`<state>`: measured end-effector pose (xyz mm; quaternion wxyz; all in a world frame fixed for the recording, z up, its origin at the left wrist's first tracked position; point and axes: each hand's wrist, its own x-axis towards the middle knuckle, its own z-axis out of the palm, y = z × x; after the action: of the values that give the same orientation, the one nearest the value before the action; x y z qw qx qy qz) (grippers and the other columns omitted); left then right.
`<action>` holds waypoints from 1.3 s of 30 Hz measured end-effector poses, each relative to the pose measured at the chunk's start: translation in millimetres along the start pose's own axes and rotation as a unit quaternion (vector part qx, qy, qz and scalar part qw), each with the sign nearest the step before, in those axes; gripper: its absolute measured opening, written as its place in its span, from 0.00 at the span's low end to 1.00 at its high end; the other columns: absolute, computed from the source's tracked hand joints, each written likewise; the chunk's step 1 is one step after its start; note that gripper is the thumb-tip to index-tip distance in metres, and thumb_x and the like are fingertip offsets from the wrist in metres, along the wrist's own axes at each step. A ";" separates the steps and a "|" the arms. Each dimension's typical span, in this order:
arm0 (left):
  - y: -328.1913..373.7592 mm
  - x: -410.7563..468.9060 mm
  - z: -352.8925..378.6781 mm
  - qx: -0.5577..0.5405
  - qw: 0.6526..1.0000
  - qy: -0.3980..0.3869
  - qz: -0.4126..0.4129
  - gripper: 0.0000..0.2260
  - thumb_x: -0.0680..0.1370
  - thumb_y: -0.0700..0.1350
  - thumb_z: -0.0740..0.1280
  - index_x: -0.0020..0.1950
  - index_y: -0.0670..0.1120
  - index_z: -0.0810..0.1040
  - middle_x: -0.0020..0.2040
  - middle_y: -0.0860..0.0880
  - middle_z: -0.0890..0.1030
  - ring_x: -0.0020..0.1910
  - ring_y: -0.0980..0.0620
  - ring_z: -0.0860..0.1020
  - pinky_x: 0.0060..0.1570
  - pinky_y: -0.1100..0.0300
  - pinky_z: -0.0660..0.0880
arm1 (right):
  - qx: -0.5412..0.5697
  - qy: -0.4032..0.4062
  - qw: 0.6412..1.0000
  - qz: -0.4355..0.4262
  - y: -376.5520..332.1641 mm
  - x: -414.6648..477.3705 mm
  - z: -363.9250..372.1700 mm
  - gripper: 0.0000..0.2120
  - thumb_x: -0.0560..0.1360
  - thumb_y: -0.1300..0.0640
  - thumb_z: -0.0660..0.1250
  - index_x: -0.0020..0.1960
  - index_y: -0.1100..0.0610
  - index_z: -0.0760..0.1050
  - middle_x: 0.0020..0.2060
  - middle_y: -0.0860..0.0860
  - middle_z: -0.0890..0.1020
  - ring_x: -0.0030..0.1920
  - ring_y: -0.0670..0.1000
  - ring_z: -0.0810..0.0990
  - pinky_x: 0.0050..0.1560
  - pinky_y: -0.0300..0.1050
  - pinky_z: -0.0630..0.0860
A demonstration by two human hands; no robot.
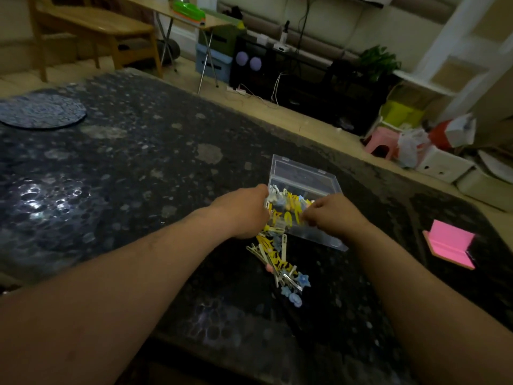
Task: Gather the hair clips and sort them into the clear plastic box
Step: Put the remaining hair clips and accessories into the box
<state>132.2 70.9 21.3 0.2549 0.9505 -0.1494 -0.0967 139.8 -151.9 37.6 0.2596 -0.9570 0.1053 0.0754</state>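
A clear plastic box (324, 232) with its lid (299, 173) raised at the back stands on the dark mottled table (138, 176). Several yellow, white and blue hair clips lie inside the box (291, 207). A loose pile of hair clips (277, 262) trails from the box's near left corner toward me. My left hand (244, 212) curls against the box's left side, fingers among the clips there. My right hand (333, 215) reaches over the box's near right part with fingertips pinched on clips inside; what exactly it holds is hidden.
A pink pad with a dark phone (449, 245) lies at the right of the table. A round bluish mat (41, 111) sits far left. Beyond the table's far edge are a pink stool (381, 143), boxes and a folding table (183, 15).
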 end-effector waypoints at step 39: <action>3.8 -5.5 10.6 0.044 0.996 0.036 0.066 0.07 0.83 0.52 0.62 0.54 0.52 0.79 0.51 0.52 0.81 0.47 0.50 0.79 0.47 0.52 0.78 | -0.181 -0.052 0.960 -0.207 30.5 -87.9 19.5 0.05 0.77 0.52 0.72 0.49 0.49 0.76 0.46 0.46 0.79 0.46 0.50 0.79 0.47 0.52 0.81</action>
<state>123.4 64.8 14.9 0.2237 0.9518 -0.2062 -0.0392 45.8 -153.4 23.8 0.0969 -0.9836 -0.1238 0.0879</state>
